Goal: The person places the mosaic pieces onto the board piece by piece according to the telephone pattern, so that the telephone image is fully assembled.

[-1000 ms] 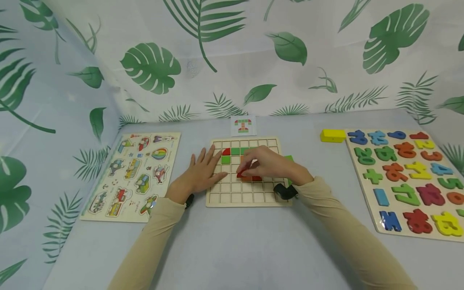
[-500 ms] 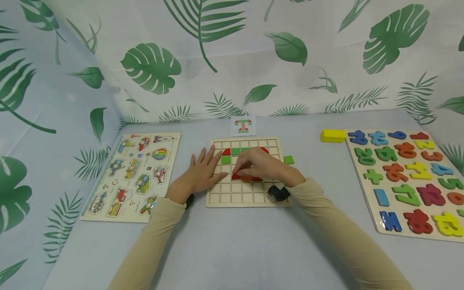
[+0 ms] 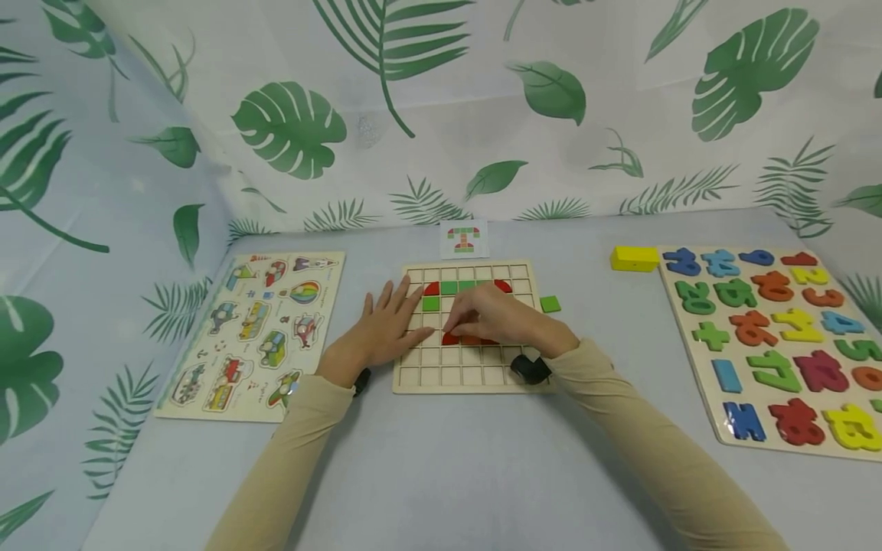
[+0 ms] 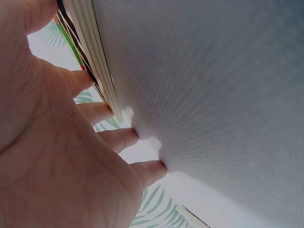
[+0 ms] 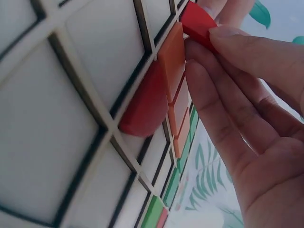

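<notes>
A wooden grid board [image 3: 451, 376] lies in the middle of the table. My left hand [image 3: 377, 333] rests on its left edge, fingers straight and spread; the left wrist view shows fingertips at the board's side [image 4: 102, 66]. My right hand [image 3: 499, 315] pinches a red quarter-circle tile [image 5: 198, 23] between thumb and fingers. That tile is tilted at the cell left of the lowest orange square [image 5: 172, 61]. On the orange square's other side another red quarter-circle tile [image 5: 146, 102] sits in its cell. Along the upper row are green squares [image 3: 449, 288] between red quarter-circles [image 3: 502, 286].
A pattern card [image 3: 465, 239] lies behind the board. One loose green square [image 3: 550, 304] is by its right edge. To the left lies a vehicle picture puzzle [image 3: 251, 337]; to the right, a number puzzle [image 3: 775, 344] and a yellow block [image 3: 634, 259].
My right hand has moved slightly left with the red quarter-circle tile, from over the orange square to the cell beside it. The left hand has stayed in place.
</notes>
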A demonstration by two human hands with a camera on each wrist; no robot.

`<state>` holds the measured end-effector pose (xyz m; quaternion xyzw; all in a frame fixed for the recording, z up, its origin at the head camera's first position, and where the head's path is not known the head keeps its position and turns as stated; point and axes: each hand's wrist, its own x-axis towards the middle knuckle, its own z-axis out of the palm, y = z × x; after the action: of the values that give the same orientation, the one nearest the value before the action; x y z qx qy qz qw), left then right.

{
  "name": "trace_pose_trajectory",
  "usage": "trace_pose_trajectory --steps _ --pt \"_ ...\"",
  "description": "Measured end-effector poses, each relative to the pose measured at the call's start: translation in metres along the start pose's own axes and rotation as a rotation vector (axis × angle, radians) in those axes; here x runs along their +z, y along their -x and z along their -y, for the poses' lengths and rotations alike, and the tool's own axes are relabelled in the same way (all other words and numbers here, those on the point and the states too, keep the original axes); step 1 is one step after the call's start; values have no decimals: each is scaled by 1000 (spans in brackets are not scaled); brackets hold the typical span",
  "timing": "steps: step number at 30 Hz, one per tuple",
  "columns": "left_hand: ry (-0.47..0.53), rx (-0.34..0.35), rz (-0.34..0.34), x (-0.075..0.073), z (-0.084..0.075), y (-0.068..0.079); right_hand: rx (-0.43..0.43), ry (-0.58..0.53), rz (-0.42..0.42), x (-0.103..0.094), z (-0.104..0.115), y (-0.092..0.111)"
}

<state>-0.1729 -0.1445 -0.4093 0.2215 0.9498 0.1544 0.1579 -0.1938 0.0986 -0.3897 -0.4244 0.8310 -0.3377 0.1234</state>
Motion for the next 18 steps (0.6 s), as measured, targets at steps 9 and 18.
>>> trace_pose_trajectory --steps 9,18 --pt "-6 6 6 -1 0 0 -76 110 42 -1 7 -3" --pt "-11 9 8 -1 0 0 -75 193 78 1 13 -5"
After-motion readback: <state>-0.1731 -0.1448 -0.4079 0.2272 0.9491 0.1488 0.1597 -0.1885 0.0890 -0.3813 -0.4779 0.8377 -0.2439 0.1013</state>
